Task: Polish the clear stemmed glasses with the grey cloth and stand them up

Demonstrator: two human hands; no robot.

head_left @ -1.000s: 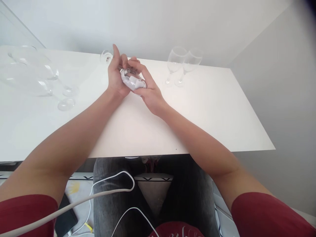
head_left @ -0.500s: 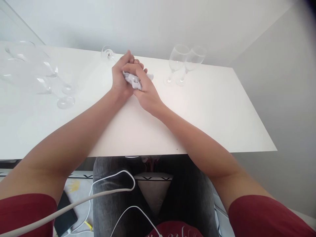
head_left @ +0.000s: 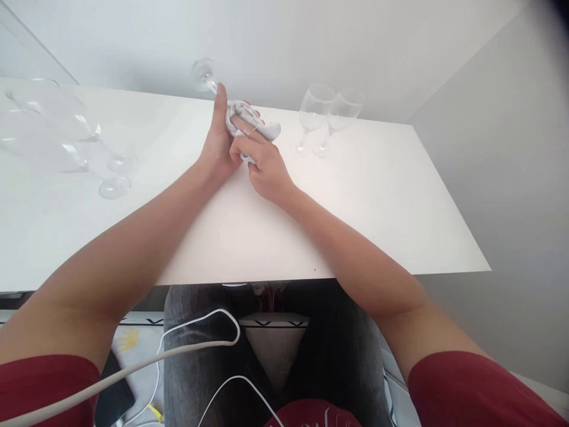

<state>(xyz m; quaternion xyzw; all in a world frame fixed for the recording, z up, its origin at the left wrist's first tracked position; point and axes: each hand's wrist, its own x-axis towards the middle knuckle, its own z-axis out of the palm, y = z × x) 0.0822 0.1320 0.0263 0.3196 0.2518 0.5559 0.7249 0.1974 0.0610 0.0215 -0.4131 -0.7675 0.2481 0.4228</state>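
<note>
My left hand (head_left: 219, 133) wraps around the bowl of a wine glass (head_left: 212, 86), whose stem and foot point up and away toward the wall. Bunched at the glass's mouth is a whitish cloth (head_left: 272, 130). My right hand (head_left: 267, 169) grips this cloth, with a finger reaching along it, apparently into the bowl. Part of the rim shows as a thin bright line by that finger. Most of the bowl is hidden behind the hands and cloth.
Two wine glasses (head_left: 315, 110) stand upright at the table's back, right of my hands. On the left, wine glasses (head_left: 114, 188) lie on their sides. The white table (head_left: 377, 201) ends at a wall behind. White cables (head_left: 191, 346) hang below the front edge.
The glass has turned and risen slightly, its foot now further up and right. My left thumb has straightened upward. My right hand has shifted lower, and more of the cloth shows.
</note>
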